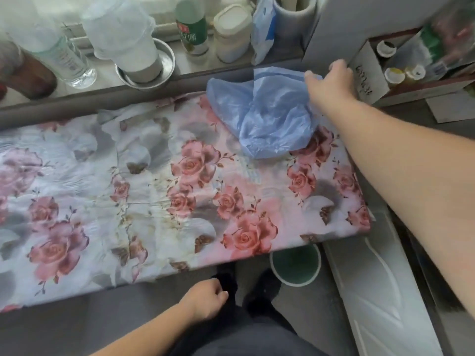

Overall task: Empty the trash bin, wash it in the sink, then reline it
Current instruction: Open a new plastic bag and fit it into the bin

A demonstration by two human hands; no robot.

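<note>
A crumpled pale blue plastic bag (267, 111) lies on the far right part of a table covered with a flowered cloth (154, 191). My right hand (330, 82) reaches across the table and grips the bag's upper right edge between its fingers. My left hand (205, 300) hangs low in front of my body with its fingers loosely curled and nothing in it. A small green bin with a white rim (295, 267) stands on the floor just below the table's near right corner, partly hidden by the table edge; no liner shows in it.
On the sill behind the table stand a clear bottle (66, 60), a metal dish holding a wrapped container (146, 68), a green spray can (192, 29) and a white jar (232, 34). An open cardboard box with eggshells (385, 70) sits at the right. A white panel (372, 291) leans beside the bin.
</note>
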